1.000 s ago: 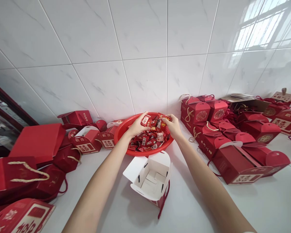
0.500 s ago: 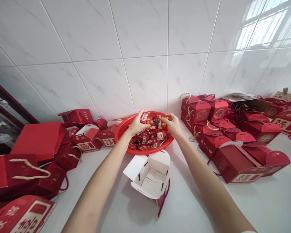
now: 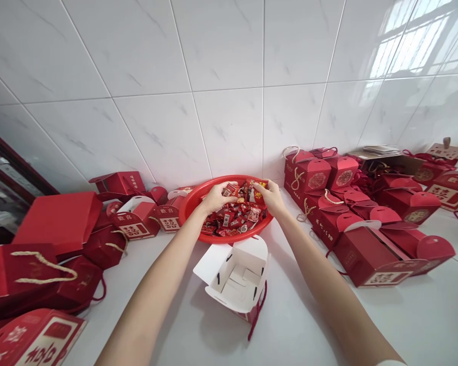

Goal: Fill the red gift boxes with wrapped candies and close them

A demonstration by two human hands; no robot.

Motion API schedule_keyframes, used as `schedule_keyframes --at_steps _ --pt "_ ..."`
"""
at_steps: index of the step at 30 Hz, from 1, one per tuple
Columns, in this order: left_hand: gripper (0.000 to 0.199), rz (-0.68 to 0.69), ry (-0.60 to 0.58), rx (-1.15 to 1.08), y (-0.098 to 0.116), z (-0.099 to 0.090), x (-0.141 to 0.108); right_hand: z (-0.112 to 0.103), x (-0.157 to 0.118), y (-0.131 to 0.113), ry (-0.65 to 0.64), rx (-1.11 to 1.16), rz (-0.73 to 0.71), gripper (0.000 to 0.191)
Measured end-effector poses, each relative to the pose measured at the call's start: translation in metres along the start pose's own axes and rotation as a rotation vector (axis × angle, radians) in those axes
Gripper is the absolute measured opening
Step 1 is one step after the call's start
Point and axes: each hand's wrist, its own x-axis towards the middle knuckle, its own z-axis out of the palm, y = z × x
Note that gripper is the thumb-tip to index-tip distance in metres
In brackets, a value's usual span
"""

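A red plastic basket (image 3: 188, 209) full of small red wrapped candies (image 3: 234, 218) stands by the tiled wall. My left hand (image 3: 216, 197) is over its left part, fingers closed on a red candy packet (image 3: 230, 189). Over the right side, my right hand (image 3: 272, 195) pinches a red and yellow packet (image 3: 256, 192). In front of the basket sits an open box (image 3: 239, 279) with a white inside, its flaps spread and a dark red cord hanging at its right. Nothing lies inside it.
Red gift boxes with cord handles (image 3: 381, 254) stand in rows on the right. More red boxes (image 3: 57, 218) crowd the left side. An open carton (image 3: 400, 163) with papers on top is at the back right.
My left hand has lowered slightly toward the candies, its thumb and fingers nearer together around the packet. My right hand has hardly moved. The open box stands as before.
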Motion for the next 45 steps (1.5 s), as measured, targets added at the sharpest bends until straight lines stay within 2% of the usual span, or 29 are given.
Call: schedule_keyframes --at_steps 4,8,11,16,19,22,24,28,32,34,38,41,45 --pt "0.054 -0.031 0.017 -0.072 0.0 0.001 0.001 -0.001 0.001 0.001 -0.024 0.002 0.0 0.036" --pt "0.053 -0.087 0.031 -0.148 0.005 0.003 -0.002 0.0 0.001 0.001 -0.057 -0.002 0.011 0.033" --pt "0.052 -0.164 -0.006 -0.268 0.013 0.004 -0.005 0.0 0.0 0.001 -0.087 -0.015 0.029 0.032" --pt "0.031 -0.254 -0.079 -0.501 0.025 0.005 -0.004 0.002 -0.002 -0.002 -0.067 -0.041 0.04 0.029" --pt "0.031 -0.228 -0.006 -0.566 0.033 0.006 -0.008 0.004 -0.004 -0.008 -0.052 0.002 0.046 0.029" --pt "0.044 -0.151 0.07 -0.586 0.046 0.005 -0.025 0.006 -0.01 -0.022 -0.1 0.118 0.082 0.034" --pt "0.049 -0.107 0.055 -0.584 0.057 0.004 -0.042 0.01 -0.017 -0.035 -0.171 0.207 0.119 0.038" --pt "0.049 -0.017 0.066 -0.48 0.08 0.001 -0.075 0.02 -0.034 -0.064 -0.285 0.277 0.146 0.041" --pt "0.048 0.011 0.095 -0.341 0.094 0.0 -0.096 0.027 -0.053 -0.082 -0.366 0.272 0.134 0.039" --pt "0.051 0.005 0.147 -0.315 0.095 0.001 -0.101 0.027 -0.06 -0.087 -0.426 0.228 0.096 0.036" --pt "0.051 0.017 0.33 -0.308 0.091 0.005 -0.108 0.021 -0.069 -0.094 -0.571 0.099 0.011 0.036" --pt "0.05 -0.014 0.355 -0.369 0.096 0.007 -0.114 0.021 -0.072 -0.095 -0.555 0.105 -0.012 0.04" --pt "0.053 -0.061 0.289 -0.507 0.11 0.005 -0.121 0.024 -0.075 -0.098 -0.456 0.063 -0.043 0.04"
